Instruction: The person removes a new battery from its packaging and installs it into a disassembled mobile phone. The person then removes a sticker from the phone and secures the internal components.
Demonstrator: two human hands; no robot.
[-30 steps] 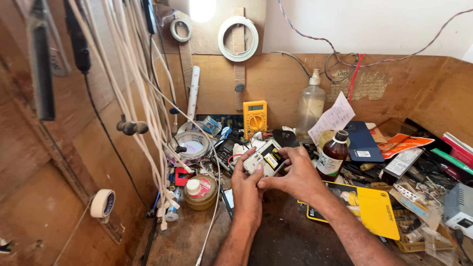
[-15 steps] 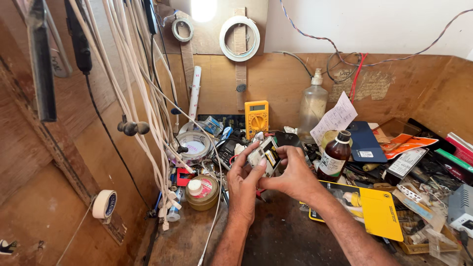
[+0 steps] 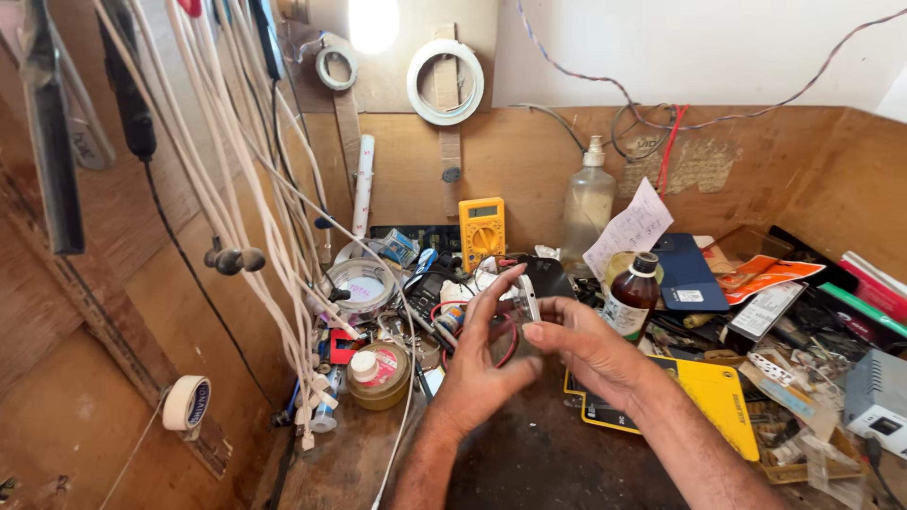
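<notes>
My left hand (image 3: 477, 373) and my right hand (image 3: 590, 349) meet above the middle of a cluttered wooden bench. Between their fingers they hold a small flat white device (image 3: 529, 300), turned edge-on and raised a little off the bench. My left fingers reach over its top, and my right thumb presses at its lower side. My fingers hide much of the device. Red wires (image 3: 505, 345) loop just beneath it.
A yellow multimeter (image 3: 482, 231) and a clear pump bottle (image 3: 588, 203) stand at the back. A brown bottle (image 3: 633, 297) and a yellow flat pad (image 3: 723, 411) lie to the right. A round tin (image 3: 378, 373) and hanging white cables (image 3: 283, 283) are on the left.
Both hands have drawn closer together and turned the device from face-up to edge-on. My left fingers now stretch over its top.
</notes>
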